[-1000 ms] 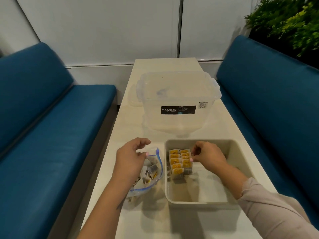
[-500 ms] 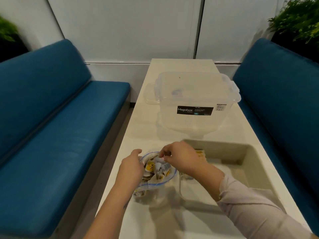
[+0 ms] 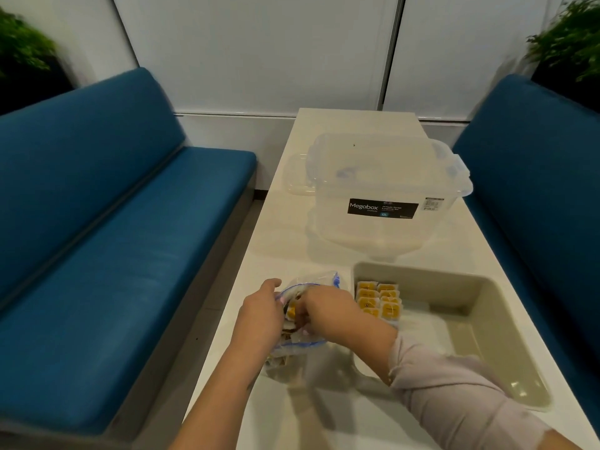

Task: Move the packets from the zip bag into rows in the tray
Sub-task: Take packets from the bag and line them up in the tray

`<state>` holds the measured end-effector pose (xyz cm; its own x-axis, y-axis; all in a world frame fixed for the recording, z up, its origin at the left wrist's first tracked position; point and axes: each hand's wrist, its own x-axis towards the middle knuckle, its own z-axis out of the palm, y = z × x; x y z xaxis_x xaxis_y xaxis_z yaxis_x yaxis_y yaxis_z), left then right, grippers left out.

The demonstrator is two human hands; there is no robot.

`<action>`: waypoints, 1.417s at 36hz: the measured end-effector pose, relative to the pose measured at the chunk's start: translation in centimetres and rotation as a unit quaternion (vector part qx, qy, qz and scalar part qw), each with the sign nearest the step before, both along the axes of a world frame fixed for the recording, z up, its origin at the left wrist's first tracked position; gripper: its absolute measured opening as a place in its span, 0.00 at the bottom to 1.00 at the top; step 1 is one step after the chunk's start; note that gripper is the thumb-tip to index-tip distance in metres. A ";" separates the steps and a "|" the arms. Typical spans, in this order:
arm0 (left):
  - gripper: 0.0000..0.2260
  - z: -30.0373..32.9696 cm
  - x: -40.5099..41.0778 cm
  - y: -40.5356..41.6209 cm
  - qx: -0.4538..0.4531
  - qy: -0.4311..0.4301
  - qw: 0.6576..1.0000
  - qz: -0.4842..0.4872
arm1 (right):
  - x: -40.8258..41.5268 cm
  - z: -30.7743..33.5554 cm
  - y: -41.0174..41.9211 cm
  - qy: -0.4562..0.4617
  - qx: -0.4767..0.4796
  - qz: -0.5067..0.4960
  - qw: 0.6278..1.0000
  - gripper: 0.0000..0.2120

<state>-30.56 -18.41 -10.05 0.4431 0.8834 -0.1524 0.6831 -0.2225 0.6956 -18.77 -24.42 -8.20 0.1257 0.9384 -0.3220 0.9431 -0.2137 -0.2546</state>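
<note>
A pale, glossy worktop (image 3: 285,222) runs away from the viewer between two blue upholstered benches, toward a white panelled wall.

Nearest the viewer, both forearms reach in over the worktop's near end, the right one in a light sleeve (image 3: 454,384). The left hand (image 3: 259,316) sits on the left rim of the zip bag (image 3: 311,345), its fingers curled over the blue-edged mouth and holding it apart. The right hand (image 3: 328,310) crosses over from the right, and its fingertips are down inside the bag's mouth; its grip is curled in among the packets (image 3: 292,310) there, one of them showing a yellow face, but whether it has closed on any of them cannot be told. The bag lies on the worktop just left of the tray (image 3: 487,323), with more packets visible through the clear plastic at its lower end.

The beige tray stands to the right, and in its far-left corner packets in rows (image 3: 378,300) stand in two columns, yellow faces up.

Beyond the tray is a clear lidded storage box (image 3: 383,186) with a black "Megabox" label. Green plants (image 3: 571,43) show in both upper corners.
</note>
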 end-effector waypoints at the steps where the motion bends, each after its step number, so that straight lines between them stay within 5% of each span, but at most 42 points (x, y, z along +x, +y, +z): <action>1: 0.17 0.0 0.0 0.0 0.001 0.002 1.000 -0.004 | 0.2 0.1 0.1 0.010 0.000 -0.007 1.000 0.09; 9: 0.12 1.0 -0.1 0.5 0.027 -0.039 0.998 -0.041 | 2.7 2.9 -0.3 0.132 0.095 -0.085 0.983 0.03; 14: 0.09 2.8 0.1 0.1 0.071 -0.193 0.978 0.026 | 4.3 5.4 -0.9 0.231 0.146 -0.117 0.955 0.06; 18: 0.09 4.3 1.0 -0.2 -0.082 -0.288 0.954 0.025 | 5.0 7.1 -1.6 0.299 0.211 -0.128 0.922 0.12; 21: 0.17 5.4 1.8 -0.7 -0.315 -0.321 0.893 0.018 | 5.4 8.0 -2.1 0.352 0.244 -0.126 0.895 0.14; 24: 0.22 6.2 2.2 -1.3 -0.505 -0.350 0.789 0.000 | 5.8 8.2 -2.7 0.373 0.267 -0.128 0.880 0.15; 28: 0.17 6.1 2.5 -1.7 -0.590 -0.388 0.708 -0.020 | 6.6 8.0 -3.5 0.378 0.286 -0.145 0.869 0.14; 31: 0.13 5.6 3.4 -2.0 -0.558 -0.397 0.728 -0.015 | 7.3 7.4 -4.3 0.377 0.298 -0.171 0.861 0.14; 39: 0.10 4.2 5.8 -2.8 -0.360 -0.392 0.846 0.015 | 8.3 5.2 -6.3 0.383 0.272 -0.302 0.830 0.09; 51: 0.14 3.4 7.2 -4.7 -0.224 -0.315 0.921 -0.043 | 10.4 4.5 -9.2 0.374 0.266 -0.324 0.827 0.03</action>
